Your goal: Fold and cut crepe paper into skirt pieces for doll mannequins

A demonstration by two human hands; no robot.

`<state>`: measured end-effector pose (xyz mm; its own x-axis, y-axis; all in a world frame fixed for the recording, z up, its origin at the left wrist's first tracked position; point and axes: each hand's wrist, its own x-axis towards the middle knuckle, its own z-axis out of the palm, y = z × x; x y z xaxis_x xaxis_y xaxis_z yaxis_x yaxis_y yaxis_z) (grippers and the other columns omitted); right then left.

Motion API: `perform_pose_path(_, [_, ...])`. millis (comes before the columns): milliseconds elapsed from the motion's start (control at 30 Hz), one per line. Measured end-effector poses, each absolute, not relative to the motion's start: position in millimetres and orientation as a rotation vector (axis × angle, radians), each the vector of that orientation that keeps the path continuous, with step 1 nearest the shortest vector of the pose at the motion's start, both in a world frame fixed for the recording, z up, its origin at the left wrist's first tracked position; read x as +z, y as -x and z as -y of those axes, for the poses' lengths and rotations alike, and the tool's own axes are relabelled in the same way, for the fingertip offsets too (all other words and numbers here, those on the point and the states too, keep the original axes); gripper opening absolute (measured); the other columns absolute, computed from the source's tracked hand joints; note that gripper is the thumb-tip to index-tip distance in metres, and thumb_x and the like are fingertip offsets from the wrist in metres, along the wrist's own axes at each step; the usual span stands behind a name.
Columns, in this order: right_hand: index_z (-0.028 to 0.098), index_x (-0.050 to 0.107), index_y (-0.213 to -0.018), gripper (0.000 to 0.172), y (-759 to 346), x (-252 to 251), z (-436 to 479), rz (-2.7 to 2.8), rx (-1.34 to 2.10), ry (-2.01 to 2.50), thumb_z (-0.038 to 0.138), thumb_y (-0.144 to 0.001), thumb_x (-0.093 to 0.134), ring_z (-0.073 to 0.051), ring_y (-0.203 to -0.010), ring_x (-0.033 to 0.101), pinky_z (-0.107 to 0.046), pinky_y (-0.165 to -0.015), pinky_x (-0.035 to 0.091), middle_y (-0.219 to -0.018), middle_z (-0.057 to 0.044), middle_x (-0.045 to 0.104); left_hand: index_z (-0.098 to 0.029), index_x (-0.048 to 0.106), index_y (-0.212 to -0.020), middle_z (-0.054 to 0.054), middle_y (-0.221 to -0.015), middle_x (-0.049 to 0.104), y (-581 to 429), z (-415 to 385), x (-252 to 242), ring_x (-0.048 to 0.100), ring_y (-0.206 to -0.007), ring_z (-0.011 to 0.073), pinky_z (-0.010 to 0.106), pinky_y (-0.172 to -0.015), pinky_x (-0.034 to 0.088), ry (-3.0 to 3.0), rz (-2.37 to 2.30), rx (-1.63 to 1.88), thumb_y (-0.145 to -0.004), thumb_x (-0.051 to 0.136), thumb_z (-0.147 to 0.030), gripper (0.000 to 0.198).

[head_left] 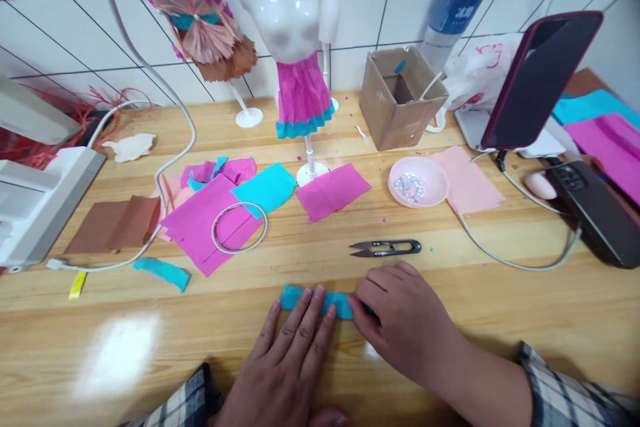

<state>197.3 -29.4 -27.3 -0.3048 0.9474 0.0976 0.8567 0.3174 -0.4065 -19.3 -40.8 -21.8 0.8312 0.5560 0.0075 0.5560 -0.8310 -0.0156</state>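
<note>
A narrow blue strip (343, 305) lies flat on the wooden table in front of me. The spread fingers of my left hand (293, 350) rest on its left and middle part, pressing nothing else. My right hand (403, 320) is curled, with thumb and forefinger pinched on the strip's right end. Just beyond my right hand lie black thread snips (385, 248), tips to the left. Farther back, a white mannequin (287, 3) wears a magenta pleated skirt (304, 93) with a blue hem. A magenta piece (334, 192) lies at its base.
Magenta sheets (200, 220), a blue sheet (270, 188), brown pieces (113, 223) and a coiled cable (216, 247) lie on the left. A pink bowl (437, 183) of beads, a cardboard box (395, 113), a propped phone (543, 80) and a dark device (600, 213) stand at the right.
</note>
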Motion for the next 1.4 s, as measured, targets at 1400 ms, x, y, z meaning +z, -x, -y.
perform_pose_path(1400, [0.023,0.064,-0.069,0.015,-214.0,-12.1,24.1,2.046,0.753,1.743,0.028,-0.083,0.059,-0.018,-0.073,0.051,-0.035,-0.073,0.031,-0.069,0.000,0.059,-0.027,0.028,-0.147,0.026,-0.142,0.042,16.1,45.7,-22.4,0.033,-0.133,0.0395,0.069,-0.104,0.002,2.929,1.067,0.110,-0.077,0.036,-0.077,0.086])
